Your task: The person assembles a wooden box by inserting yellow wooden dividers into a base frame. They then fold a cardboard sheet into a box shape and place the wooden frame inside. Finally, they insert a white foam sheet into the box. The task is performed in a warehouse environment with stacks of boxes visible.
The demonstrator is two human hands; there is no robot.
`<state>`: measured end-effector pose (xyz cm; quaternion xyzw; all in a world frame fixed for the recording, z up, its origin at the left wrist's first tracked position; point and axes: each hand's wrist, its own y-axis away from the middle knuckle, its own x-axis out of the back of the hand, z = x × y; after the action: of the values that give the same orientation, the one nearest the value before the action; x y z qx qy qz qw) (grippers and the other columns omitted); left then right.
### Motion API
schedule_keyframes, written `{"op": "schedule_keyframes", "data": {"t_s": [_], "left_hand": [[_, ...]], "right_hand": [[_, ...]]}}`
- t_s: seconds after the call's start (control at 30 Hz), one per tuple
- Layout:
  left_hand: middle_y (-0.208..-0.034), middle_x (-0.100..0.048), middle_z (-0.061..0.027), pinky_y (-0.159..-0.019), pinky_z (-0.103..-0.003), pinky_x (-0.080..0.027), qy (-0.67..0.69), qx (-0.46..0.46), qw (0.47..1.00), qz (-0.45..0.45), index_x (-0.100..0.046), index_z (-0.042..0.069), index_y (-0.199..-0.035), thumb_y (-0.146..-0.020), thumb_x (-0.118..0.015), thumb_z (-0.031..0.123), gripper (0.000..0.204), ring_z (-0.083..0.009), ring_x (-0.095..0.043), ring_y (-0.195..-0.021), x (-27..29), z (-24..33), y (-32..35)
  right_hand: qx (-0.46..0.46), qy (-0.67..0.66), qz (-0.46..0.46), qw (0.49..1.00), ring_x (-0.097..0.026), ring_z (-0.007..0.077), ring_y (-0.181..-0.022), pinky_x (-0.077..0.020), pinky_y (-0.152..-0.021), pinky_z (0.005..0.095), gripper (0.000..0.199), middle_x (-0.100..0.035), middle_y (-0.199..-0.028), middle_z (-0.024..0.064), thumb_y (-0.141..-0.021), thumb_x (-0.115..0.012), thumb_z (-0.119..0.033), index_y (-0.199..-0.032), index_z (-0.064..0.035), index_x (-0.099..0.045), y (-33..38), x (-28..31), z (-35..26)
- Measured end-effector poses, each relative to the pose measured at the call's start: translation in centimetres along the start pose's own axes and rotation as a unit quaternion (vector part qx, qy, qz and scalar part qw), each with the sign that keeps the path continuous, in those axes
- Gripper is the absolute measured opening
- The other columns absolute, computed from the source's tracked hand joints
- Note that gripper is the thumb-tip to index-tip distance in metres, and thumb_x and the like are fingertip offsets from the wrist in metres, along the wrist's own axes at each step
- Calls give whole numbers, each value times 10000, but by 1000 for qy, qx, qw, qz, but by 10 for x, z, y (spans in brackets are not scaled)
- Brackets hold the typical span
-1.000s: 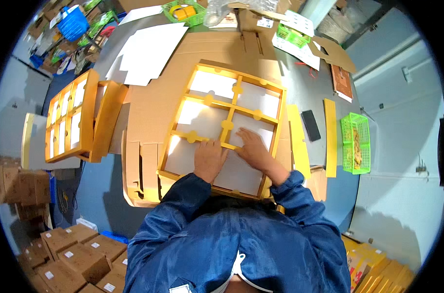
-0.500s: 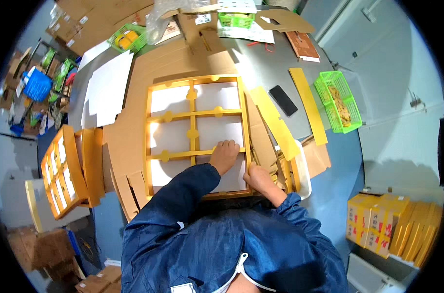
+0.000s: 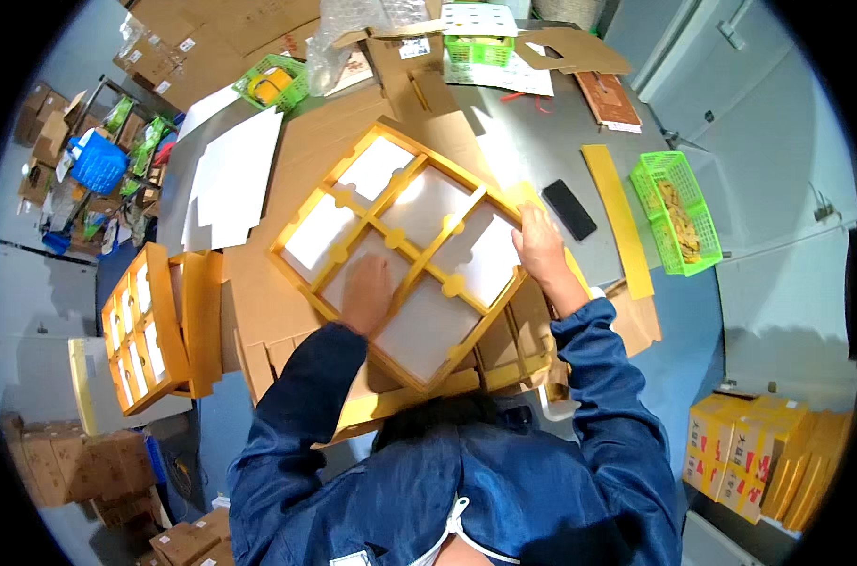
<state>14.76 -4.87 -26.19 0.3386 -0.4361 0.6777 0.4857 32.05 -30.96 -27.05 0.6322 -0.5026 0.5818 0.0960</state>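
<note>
A yellow divided tray [image 3: 454, 172] with white-floored compartments and rounded tabs on its dividers lies askew in front of me, one corner toward my body. My right hand [image 3: 543, 250] is wrapped round the tray's wall at its right corner. Over the near-left compartment is my left hand [image 3: 365, 292], slightly blurred, its fingers curled and whatever they hold hidden. Its wrist crosses the tray's near-left wall. Part of a yellow edge piece [image 3: 400, 401] shows below the tray, close to my body.
Flat cardboard [image 3: 259, 292] lies under the tray. White sheets [image 3: 229, 179] lie to the left, near another yellow divided tray [image 3: 138, 325]. On the right are a black phone [image 3: 570, 209], a yellow strip [image 3: 619, 219] and a green basket [image 3: 675, 212] of small yellowish pieces.
The tray has turned counter-clockwise from square to askew. My left hand has moved left, from a divider to the near-left compartment; my right hand has moved up to the right corner.
</note>
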Motion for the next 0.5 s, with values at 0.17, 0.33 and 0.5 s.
{"op": "schedule_keyframes", "data": {"t_s": [0.17,0.33,0.5], "left_hand": [[-828,-545,-124,-780,-433,-406,-49,-108,990,-77,-533,38,-839,-843,-549,192,155,-303,-533,-842,32,-30,89],[-768,-562,-94,-720,-383,-449,-50,-193,948,-247,-565,63,-824,-746,-527,126,108,-271,-570,-743,-10,-6,141],[-958,-591,-139,-845,-416,-429,106,-163,955,-225,-573,16,-1014,-779,-632,207,309,-320,-557,-927,-6,57,123]], "right_hand": [[-64,-186,-270,942,-602,371,-838,-477,-728,446,293,-631,-880,183,-879,-477,-296,-874,-45,-627,15,11,-85],[-67,-112,-292,947,-614,388,-712,-492,-644,467,370,-630,-811,222,-845,-536,-366,-813,-3,-603,46,-19,-130],[-71,-40,-246,966,-619,363,-656,-499,-600,466,335,-624,-733,180,-823,-564,-338,-861,-5,-559,81,-27,-131]]}}
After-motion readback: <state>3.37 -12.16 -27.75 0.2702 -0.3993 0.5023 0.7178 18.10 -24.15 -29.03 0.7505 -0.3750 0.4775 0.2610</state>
